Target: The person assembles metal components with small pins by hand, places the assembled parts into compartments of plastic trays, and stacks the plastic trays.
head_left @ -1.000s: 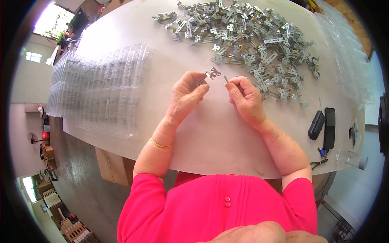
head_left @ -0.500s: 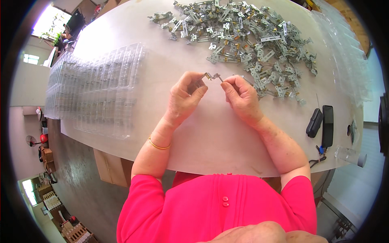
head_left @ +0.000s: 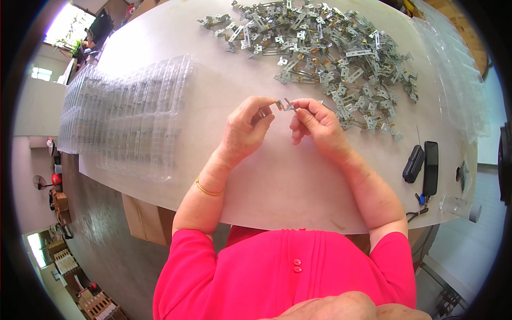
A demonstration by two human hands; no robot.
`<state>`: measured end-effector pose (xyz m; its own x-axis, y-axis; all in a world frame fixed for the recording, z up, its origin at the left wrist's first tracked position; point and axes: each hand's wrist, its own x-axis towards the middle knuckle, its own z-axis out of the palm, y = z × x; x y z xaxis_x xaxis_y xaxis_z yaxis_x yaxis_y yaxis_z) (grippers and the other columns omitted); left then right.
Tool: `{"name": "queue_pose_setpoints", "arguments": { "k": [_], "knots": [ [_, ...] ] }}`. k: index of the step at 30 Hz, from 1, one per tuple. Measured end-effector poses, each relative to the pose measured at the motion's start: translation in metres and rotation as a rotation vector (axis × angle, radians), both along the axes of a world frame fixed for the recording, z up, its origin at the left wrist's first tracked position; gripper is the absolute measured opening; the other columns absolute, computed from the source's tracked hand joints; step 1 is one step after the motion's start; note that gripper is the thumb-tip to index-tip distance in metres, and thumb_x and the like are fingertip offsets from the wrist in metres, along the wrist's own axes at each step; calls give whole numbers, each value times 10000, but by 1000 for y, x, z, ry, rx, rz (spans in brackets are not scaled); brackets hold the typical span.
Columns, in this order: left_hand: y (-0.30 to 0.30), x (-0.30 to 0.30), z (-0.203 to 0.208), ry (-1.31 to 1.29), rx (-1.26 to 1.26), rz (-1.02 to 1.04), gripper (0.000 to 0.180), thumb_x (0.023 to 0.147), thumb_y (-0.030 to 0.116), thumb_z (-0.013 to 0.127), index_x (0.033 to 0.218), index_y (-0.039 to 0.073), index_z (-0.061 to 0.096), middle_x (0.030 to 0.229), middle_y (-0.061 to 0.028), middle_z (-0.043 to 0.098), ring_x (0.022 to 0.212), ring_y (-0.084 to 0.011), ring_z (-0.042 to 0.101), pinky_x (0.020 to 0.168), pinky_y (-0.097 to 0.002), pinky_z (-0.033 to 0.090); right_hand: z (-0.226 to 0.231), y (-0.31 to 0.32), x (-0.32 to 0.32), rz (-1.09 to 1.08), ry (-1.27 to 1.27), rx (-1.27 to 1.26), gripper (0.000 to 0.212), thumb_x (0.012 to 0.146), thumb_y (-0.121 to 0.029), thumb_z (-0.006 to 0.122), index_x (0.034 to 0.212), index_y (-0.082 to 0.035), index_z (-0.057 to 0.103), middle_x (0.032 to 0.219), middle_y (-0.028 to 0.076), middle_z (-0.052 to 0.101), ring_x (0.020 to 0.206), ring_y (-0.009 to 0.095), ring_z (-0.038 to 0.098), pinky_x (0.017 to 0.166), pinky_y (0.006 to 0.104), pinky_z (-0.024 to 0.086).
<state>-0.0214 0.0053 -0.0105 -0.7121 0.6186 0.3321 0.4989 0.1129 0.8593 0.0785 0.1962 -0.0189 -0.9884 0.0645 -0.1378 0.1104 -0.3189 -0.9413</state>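
With the left hand (head_left: pixel 246 127) we pinch a small, bent, silvery metal bracket (head_left: pixel 279 105) between thumb and fingertips, just on our side of the wide heap of silvery metal brackets (head_left: pixel 346 56). The thumb and forefinger of our right hand (head_left: pixel 319 127) are pressed together on a thin metal piece (head_left: pixel 288 102) at that bracket; whether the two are joined, we cannot tell. Our other right fingers curl loosely. Left of the heap we see stacked clear plastic compartment trays (head_left: pixel 184 101). Right of it lie clear moulded plastic sheets (head_left: pixel 453 74). Nearer to us than the heap, beyond its right end, are a black oblong case (head_left: pixel 413 164), a flat black phone-like slab (head_left: pixel 431 169) beside it, and a clear plastic cylinder (head_left: pixel 456 205).
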Motion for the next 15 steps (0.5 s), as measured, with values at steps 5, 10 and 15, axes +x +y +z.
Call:
{"name": "queue_pose_setpoints", "arguments": {
  "k": [5, 10, 15],
  "knots": [
    [-1, -2, -3, 91, 3, -24, 287, 866, -101, 675, 1123, 22, 646, 846, -21, 603, 717, -66, 558, 637, -232, 478, 5, 3, -1, 32, -39, -14, 255, 1080, -141, 452, 1284, -18, 543, 916, 80, 638, 767, 154, 667, 723, 324, 601],
    [0, 0, 3, 118, -16, -54, 310, 841, -113, 678, 1114, 34, 657, 846, -34, 605, 706, -81, 565, 640, -243, 481, 7, 5, -1, 47, -37, -11, 260, 1082, -124, 431, 1296, -18, 534, 917, 89, 640, 776, 167, 674, 740, 334, 602],
    [-2, 1, 5, 101, -29, -63, 335, 822, -115, 683, 1118, 42, 664, 855, -45, 618, 701, -100, 577, 644, -260, 489, 7, 10, 0, 116, -56, -96, 252, 1084, -151, 430, 1255, -14, 554, 943, 101, 654, 809, 183, 694, 762, 341, 605]
  ]
}}
